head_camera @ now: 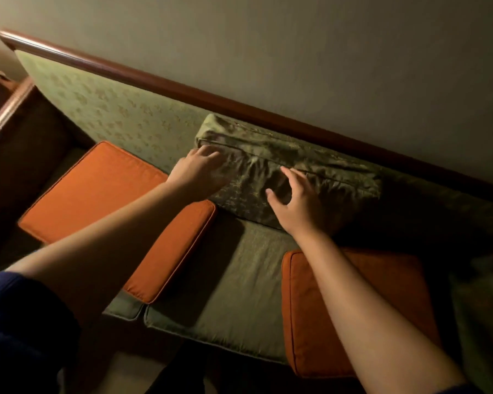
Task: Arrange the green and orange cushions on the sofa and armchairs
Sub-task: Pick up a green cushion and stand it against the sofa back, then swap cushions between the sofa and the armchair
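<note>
A dark green patterned cushion (310,169) leans against the sofa's backrest (120,109), its fabric wrinkled near the middle. My left hand (202,169) lies on the cushion's left end with fingers spread and straight. My right hand (296,203) sits on the cushion's front face, fingers spread and slightly bent, holding nothing. An orange cushion (97,194) lies flat on the left of the seat, partly under my left forearm. A second orange cushion (310,322) lies flat at the right front of the seat, partly hidden by my right forearm.
The green seat (239,280) shows between the two orange cushions. A dark wooden rail (182,89) tops the backrest against the wall. A wooden armrest (9,109) closes the sofa's left end. The right part of the sofa is in deep shadow.
</note>
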{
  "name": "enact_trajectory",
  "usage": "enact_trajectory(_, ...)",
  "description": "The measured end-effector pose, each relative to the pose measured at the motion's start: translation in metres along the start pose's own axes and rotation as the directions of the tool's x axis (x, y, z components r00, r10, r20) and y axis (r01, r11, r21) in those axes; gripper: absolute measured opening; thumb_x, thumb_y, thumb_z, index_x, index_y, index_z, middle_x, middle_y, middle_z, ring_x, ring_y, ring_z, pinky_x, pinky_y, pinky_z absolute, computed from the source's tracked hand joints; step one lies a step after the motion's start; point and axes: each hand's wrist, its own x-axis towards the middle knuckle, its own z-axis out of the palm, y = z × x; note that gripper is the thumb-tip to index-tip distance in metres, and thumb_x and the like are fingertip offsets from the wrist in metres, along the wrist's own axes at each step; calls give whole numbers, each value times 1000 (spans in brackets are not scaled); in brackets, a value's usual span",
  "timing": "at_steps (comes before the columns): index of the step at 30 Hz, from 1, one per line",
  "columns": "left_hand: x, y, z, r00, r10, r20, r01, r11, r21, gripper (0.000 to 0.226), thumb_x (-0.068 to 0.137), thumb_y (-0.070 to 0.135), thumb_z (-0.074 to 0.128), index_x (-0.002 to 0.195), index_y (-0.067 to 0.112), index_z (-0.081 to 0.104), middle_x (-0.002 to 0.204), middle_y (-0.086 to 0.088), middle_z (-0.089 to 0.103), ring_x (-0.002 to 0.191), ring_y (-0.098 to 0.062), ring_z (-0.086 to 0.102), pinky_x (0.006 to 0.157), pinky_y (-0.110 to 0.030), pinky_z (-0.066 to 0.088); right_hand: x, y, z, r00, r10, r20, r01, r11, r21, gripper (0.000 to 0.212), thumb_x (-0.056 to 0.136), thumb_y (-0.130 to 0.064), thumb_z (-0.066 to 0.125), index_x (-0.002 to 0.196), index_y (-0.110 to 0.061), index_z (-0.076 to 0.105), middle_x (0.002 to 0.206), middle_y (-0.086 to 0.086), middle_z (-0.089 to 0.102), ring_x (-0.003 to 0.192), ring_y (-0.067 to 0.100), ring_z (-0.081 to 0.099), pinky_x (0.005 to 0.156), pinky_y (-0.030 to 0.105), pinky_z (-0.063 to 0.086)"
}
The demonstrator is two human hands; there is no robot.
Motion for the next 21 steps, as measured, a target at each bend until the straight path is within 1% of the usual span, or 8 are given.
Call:
enact_trajectory(3,-62,-10,-40,997,-83,0,83,995,-50,59,81,59,56,130,28,58,139,-7,53,120,-34,56,92,-49,53,-16,-55,-23,996,-24,84,19,998,58,61,89,-45,70,144,-24,53,138,1,60,123,18,57,97,29,46)
enact_trajectory(5,-100,-15,-67,988,-152,-32,149,985,-84,50,82,55,63,122,25,64,129,-8,59,108,-32,62,87,-46,54,-25,-88,-39,985,-29,170,19,998,59,57,89,-46,70,141,-27,55,128,-2,65,109,17,63,86,29,50)
enact_trajectory(7,-138,-16,-92,969,-232,-87,214,961,-174,38,83,46,71,111,22,69,119,-9,64,98,-30,66,83,-42,55,-35,-116,-54,976,-58,211,41,996,85,50,88,-46,71,133,-28,60,114,-6,69,97,14,66,78,27,50)
enact_trajectory(10,-194,-9,-121,930,-337,-145,290,918,-269,28,83,42,73,101,22,72,108,-6,69,92,-25,67,77,-32,51,-55,-152,-72,941,-144,307,108,986,129,42,85,-45,74,122,-29,66,96,-10,70,87,11,67,77,27,53)
enact_trajectory(14,-263,10,-135,862,-485,-148,399,828,-394,27,84,42,73,103,23,73,108,3,71,88,-17,67,76,-29,52,-87,-192,-80,805,-299,513,246,954,171,43,85,-46,75,124,-29,65,97,-8,72,84,6,67,79,27,56)
enact_trajectory(16,-298,19,-135,814,-567,-124,462,762,-453,30,85,42,73,108,24,71,109,6,68,90,-16,67,79,-31,55,-104,-214,-78,737,-381,558,324,924,203,44,87,-48,72,126,-30,63,100,-6,72,85,6,67,79,29,58)
enact_trajectory(18,-334,22,-131,766,-637,-81,517,687,-510,32,85,43,72,112,25,69,110,8,65,94,-14,66,79,-31,56,-123,-236,-71,664,-451,596,405,887,220,45,88,-50,69,128,-30,62,103,-5,73,88,10,70,81,36,60)
enact_trajectory(21,-391,17,-121,696,-718,-1,585,568,-579,29,84,44,73,108,27,70,108,8,68,94,-10,66,78,-32,56,-155,-265,-54,559,-520,646,489,836,249,46,90,-51,67,130,-28,61,105,-3,74,93,15,70,83,39,60)
